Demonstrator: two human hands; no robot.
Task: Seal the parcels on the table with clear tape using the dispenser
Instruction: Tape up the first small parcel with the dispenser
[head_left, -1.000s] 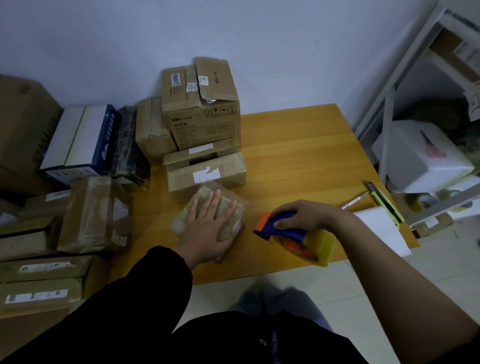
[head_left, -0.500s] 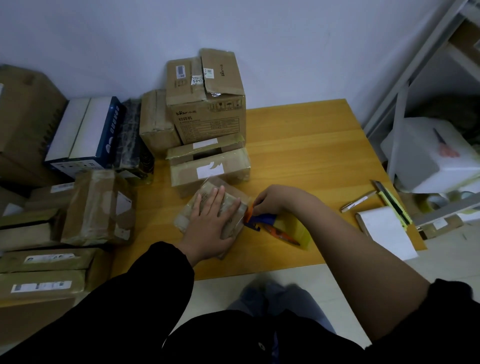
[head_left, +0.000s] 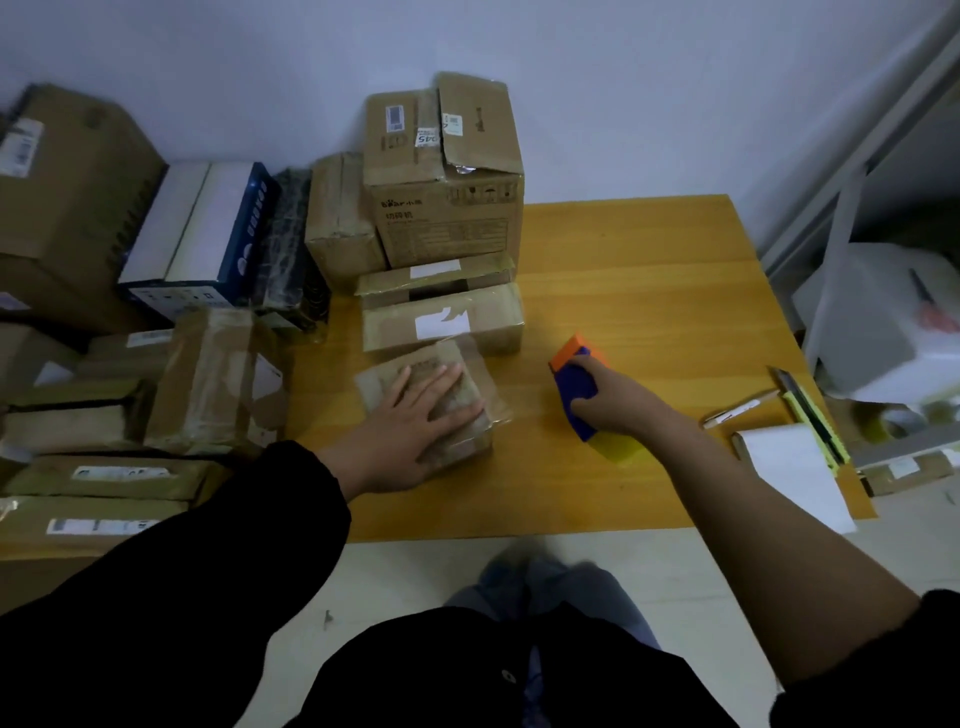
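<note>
Left hand (head_left: 410, 421) pressing parcel (head_left: 470, 439), right hand (head_left: 621, 402) gripping dispenser (head_left: 576, 364).
Left fingers (head_left: 441, 382) are lying straight on its glossy, tape-wrapped top; right fingers (head_left: 597, 379) are curling round the blue handle (head_left: 574, 395).

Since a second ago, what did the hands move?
The right hand, gripping the blue-and-orange tape dispenser, went left to the edge of the small brown tape-wrapped parcel, then pulled back right, now apart from it. The left hand stayed pressed flat on the parcel; the stacked cardboard boxes stayed put.
</note>
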